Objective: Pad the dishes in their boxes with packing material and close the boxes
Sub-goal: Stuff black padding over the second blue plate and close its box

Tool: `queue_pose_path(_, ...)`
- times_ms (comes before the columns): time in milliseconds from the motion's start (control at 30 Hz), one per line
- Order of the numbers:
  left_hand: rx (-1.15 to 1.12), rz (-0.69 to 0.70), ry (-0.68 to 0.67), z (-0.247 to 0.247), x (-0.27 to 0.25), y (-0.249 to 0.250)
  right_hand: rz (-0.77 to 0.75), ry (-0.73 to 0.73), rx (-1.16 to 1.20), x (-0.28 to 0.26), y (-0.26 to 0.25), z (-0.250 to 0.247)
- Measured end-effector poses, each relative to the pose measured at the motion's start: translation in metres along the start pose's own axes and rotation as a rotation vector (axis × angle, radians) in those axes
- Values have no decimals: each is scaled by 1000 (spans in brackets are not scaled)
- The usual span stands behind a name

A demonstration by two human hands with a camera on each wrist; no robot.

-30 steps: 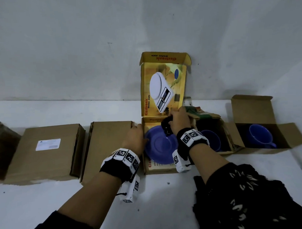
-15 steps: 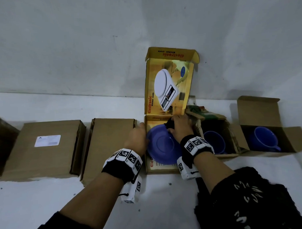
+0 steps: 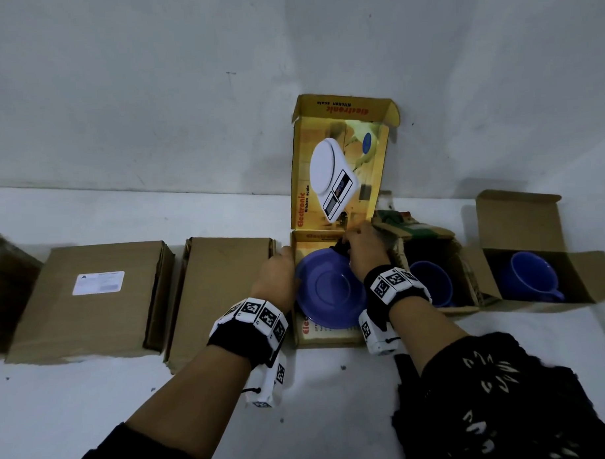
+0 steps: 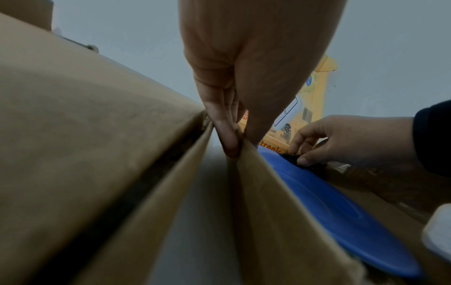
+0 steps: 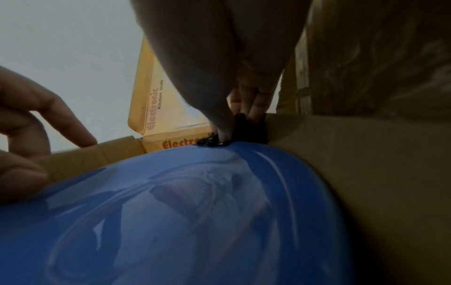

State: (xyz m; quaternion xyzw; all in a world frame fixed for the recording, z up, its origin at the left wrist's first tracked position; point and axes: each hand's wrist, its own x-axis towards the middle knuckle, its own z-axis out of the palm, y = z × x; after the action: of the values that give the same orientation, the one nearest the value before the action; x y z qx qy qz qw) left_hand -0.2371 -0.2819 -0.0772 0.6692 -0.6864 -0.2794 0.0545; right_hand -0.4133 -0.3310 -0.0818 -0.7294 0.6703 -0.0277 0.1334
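Blue plate [image 3: 330, 292] in yellow box [image 3: 327, 335]. My right hand [image 3: 365, 249] pinches black padding [image 5: 246, 128] at plate's 1 o'clock; left hand [image 3: 277, 280] grips box wall at 9 o'clock. I tuck wad deep, steady wall.

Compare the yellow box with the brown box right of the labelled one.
The yellow box is open, its printed lid upright, a blue plate inside; the brown box is shut and plain. The left hand touches the yellow box's wall, not the brown box. Both are cardboard, side by side.
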Motion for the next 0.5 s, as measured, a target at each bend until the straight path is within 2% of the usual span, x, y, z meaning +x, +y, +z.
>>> queue_pose_path(200, 11, 8, 1, -2, -1, 2, 51, -43, -58, 2, -3, -2)
queue_pose_path(367, 46, 11, -1, 0, -2, 0, 43, -1, -78, -1, 2, 10)
queue_pose_path(500, 52, 7, 1, 1, -1, 1, -27, -109, -218, -4, 4, 14)
